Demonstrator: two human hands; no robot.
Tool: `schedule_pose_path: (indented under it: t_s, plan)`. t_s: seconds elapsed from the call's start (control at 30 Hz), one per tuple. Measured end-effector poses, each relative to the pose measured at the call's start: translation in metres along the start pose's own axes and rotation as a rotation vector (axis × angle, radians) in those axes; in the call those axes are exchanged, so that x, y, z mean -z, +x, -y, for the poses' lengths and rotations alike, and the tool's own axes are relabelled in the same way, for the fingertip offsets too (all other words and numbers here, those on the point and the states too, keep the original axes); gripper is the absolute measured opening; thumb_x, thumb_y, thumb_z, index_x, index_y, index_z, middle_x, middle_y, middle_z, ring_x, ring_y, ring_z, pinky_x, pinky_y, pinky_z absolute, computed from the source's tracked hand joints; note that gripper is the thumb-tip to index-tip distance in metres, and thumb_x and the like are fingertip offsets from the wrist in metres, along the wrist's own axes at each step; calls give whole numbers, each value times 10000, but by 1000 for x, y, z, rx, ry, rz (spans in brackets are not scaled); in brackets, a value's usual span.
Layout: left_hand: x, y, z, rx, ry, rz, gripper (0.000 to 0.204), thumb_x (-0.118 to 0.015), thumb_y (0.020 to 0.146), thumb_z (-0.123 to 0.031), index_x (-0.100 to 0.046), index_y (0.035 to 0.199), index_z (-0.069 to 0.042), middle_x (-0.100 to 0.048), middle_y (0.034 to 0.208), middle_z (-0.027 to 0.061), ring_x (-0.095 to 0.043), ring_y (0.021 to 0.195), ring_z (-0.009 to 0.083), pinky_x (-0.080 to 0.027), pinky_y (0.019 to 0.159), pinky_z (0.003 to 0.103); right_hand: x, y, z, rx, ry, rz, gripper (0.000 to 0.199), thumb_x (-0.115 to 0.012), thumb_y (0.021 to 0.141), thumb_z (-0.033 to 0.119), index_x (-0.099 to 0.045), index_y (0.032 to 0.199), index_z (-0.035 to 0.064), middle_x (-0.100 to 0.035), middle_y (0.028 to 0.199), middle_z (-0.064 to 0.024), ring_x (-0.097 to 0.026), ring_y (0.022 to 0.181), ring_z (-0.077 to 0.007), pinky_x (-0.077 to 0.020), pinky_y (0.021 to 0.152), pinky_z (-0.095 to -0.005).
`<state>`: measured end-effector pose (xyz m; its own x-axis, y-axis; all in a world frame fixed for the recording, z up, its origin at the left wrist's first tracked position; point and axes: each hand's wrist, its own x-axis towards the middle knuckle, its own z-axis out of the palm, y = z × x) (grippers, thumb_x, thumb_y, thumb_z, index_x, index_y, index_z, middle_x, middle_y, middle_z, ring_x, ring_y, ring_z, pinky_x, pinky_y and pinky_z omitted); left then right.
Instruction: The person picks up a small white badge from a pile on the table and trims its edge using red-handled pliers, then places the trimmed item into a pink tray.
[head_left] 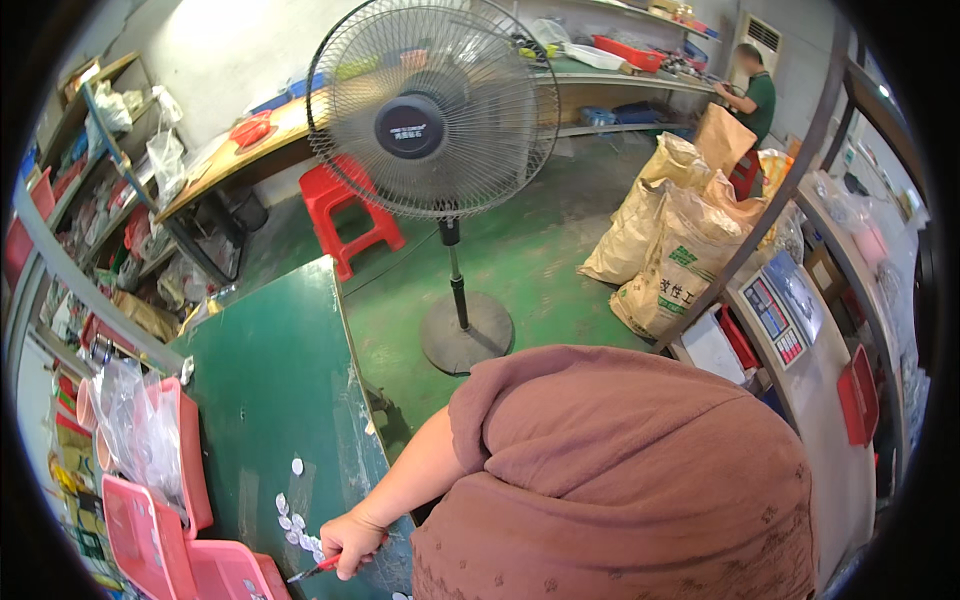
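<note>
My right hand (352, 540) is closed round a red-handled hand tool (327, 565) with a narrow metal tip that points left. Whether the tip is a blade or jaws is too small to tell. Beside the hand, several small round whitish pieces (290, 522) lie in a loose line on the green tabletop (270, 370). One more round piece (297, 466) lies apart, farther up the table. The tool's tip reaches the edge of a pink tray (225, 560). My left hand is outside the picture. A brown garment covers much of the lower right.
Pink bins (140, 520), one with clear plastic bags (140, 420), line the table's left side. Beyond the table stand a black pedestal fan (465, 330) and a red stool (345, 220). Full sacks (680, 250) and a scale (775, 310) are at right. Another person (757, 100) sits far back.
</note>
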<state>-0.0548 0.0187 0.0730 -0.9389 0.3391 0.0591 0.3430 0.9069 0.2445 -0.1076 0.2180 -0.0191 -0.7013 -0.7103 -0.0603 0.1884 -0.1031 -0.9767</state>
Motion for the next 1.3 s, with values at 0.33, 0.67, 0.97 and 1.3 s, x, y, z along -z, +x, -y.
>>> schedule_pose_path:
  t_s: [0.33,0.67,0.97,1.3]
  plan:
    - [-16,4,27,66,200,145,364,-543,816,-252,-536,1051,25,-554,967,230,-538,879,370,-442,762,423,4,25,-28,79,91,89,143,-652,787,220,-579,798,98,-530,602,16,-442,439,-62,-343,370,-216]
    - [3,-7,23,263,234,303,353,-602,767,-242,-547,992,24,-601,901,235,-573,809,382,-449,734,431,4,25,-28,42,129,73,151,-660,781,213,-575,791,88,-541,612,11,-445,434,-62,-336,365,-210]
    - [-12,-10,52,230,34,221,214,-637,745,-165,-572,814,27,-605,764,207,-563,686,342,-452,671,406,3,25,-28,44,140,62,159,-659,781,214,-580,838,88,-550,624,5,-454,443,-66,-342,370,-213]
    - [-13,-18,47,277,-336,49,124,-586,730,-69,-489,738,8,-508,623,115,-463,551,197,-419,528,338,2,22,-28,51,93,38,208,-664,775,231,-591,907,88,-558,631,-3,-463,448,-77,-353,381,-222]
